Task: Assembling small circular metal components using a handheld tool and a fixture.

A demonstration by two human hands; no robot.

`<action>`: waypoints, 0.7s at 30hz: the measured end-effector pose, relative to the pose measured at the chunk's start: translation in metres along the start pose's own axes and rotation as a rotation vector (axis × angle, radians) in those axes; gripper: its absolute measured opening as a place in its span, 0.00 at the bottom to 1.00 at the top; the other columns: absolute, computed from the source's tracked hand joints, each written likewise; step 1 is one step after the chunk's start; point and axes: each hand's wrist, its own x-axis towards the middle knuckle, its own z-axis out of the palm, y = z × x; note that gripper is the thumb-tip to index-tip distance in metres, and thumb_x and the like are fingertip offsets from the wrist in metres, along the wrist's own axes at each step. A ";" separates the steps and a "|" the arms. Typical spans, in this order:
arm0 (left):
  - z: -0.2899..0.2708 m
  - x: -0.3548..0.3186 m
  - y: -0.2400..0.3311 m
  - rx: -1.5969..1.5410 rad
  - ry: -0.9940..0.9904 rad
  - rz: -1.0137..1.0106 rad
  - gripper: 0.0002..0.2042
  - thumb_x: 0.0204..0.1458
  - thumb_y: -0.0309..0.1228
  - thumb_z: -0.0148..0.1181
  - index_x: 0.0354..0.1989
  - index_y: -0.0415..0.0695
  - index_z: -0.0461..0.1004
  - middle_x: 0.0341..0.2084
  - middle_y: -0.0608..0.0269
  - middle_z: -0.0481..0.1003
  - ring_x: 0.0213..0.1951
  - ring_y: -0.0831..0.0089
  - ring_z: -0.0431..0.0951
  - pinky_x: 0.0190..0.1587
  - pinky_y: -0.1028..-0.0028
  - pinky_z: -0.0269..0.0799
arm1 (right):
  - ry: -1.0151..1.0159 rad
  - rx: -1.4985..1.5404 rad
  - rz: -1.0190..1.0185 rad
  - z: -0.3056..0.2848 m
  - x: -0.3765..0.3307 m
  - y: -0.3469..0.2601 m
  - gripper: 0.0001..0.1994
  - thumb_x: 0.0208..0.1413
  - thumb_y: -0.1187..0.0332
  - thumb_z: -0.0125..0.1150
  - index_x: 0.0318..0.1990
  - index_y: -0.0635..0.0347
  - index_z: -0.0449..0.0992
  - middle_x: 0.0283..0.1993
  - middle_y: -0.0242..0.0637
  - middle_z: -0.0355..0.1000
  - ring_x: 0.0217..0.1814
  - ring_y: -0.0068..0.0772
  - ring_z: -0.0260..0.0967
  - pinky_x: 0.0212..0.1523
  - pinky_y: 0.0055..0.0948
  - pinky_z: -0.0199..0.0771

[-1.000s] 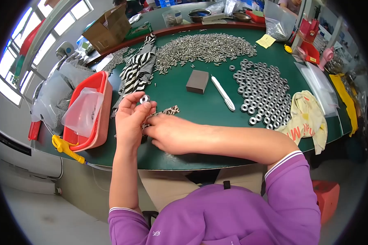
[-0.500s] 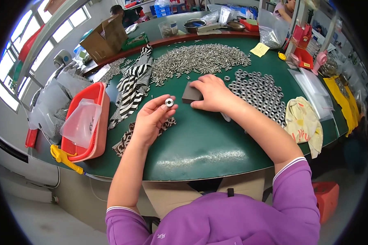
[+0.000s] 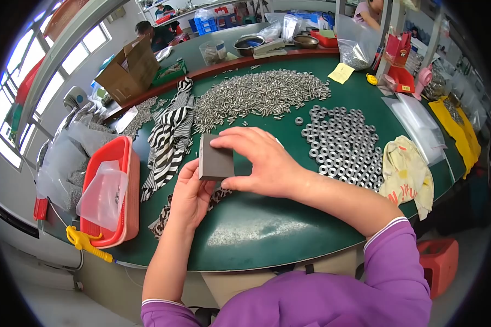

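Note:
A dark grey-brown rectangular block (image 3: pixel 217 159), similar to a sanding sponge, is gripped between the thumb and fingers of my right hand (image 3: pixel 267 163). It stands tilted over my left hand (image 3: pixel 189 195), whose curled fingers are partly behind it. The small metal ring seen in the left fingers a moment ago is now hidden by the block. To the right lie many similar metal rings (image 3: pixel 343 144), spread flat on the green table (image 3: pixel 267 223). One loose ring (image 3: pixel 299 121) sits apart at their left edge. Beyond my hands is a wide heap of small metal pins (image 3: pixel 262 95).
A striped cloth (image 3: pixel 172 122) and a leopard-print cloth (image 3: pixel 161 222) lie left of centre. Further left are a red basket (image 3: pixel 130 201) with a plastic bag and a yellow air gun (image 3: pixel 87 241). A pale yellow cloth (image 3: pixel 406 169) lies at right. People sit beyond the table.
My right hand has lifted the block off the table and brought it left to my left hand. The left hand has come slightly lower, and its ring has gone out of sight.

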 end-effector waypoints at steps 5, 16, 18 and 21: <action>-0.005 -0.001 -0.003 0.035 0.010 -0.039 0.11 0.54 0.27 0.54 0.45 0.42 0.68 0.40 0.62 0.73 0.42 0.74 0.75 0.45 0.75 0.74 | 0.022 -0.012 0.003 0.001 -0.006 -0.003 0.32 0.34 0.61 0.71 0.53 0.52 0.67 0.56 0.39 0.62 0.57 0.43 0.59 0.57 0.40 0.57; 0.012 -0.011 0.001 -0.013 0.033 -0.033 0.13 0.50 0.29 0.57 0.44 0.43 0.70 0.38 0.61 0.74 0.37 0.73 0.75 0.40 0.74 0.75 | -0.009 0.057 -0.121 0.007 -0.010 -0.023 0.31 0.34 0.62 0.70 0.52 0.51 0.68 0.54 0.39 0.63 0.57 0.43 0.60 0.57 0.42 0.56; -0.001 -0.005 -0.002 0.034 -0.037 0.024 0.12 0.53 0.28 0.56 0.45 0.41 0.69 0.37 0.61 0.74 0.36 0.75 0.75 0.42 0.76 0.74 | 0.108 -0.029 -0.072 0.002 -0.002 -0.010 0.31 0.33 0.63 0.70 0.50 0.52 0.68 0.52 0.40 0.65 0.55 0.44 0.62 0.55 0.41 0.59; 0.008 -0.004 -0.002 0.008 0.002 -0.009 0.12 0.52 0.27 0.57 0.45 0.41 0.70 0.37 0.60 0.74 0.36 0.75 0.76 0.41 0.76 0.74 | 0.118 -0.014 -0.060 0.003 -0.004 -0.006 0.30 0.33 0.64 0.70 0.50 0.53 0.69 0.52 0.41 0.65 0.55 0.44 0.62 0.54 0.40 0.60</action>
